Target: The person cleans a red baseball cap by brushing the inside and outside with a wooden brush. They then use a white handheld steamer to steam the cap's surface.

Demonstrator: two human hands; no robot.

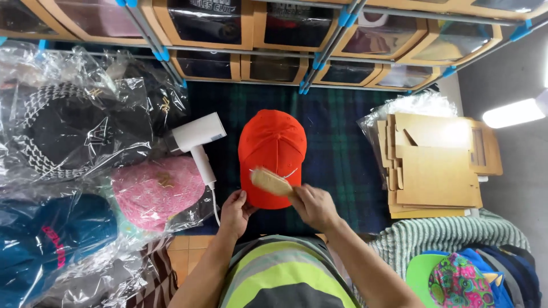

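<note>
At the frame's centre, my right hand (313, 206) has its fingers closed around a wooden brush (272, 182) resting on the red cap (272, 154), whose brim edge my left hand (235, 210) pinches.

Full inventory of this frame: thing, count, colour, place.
Red fabric baseball cap: 1, red, centre, on the dark plaid cloth.
Wooden brush: 1, tan, on the cap's brim.
White handheld dryer: 1, white, left of the cap.
Pink cap in clear plastic bag: 1, pink, lower left.
Black patterned cap in bag: 1, black and white, far left.
Blue bagged cap: 1, dark blue, bottom left.
Flat cardboard blanks: a stack, brown, right.
Windowed cardboard boxes on rack: several, tan, top.
Bright patterned cap: 1, pink and green, bottom right.
Left hand: holds the cap's brim edge.
Right hand: fingers closed on the brush.
</note>
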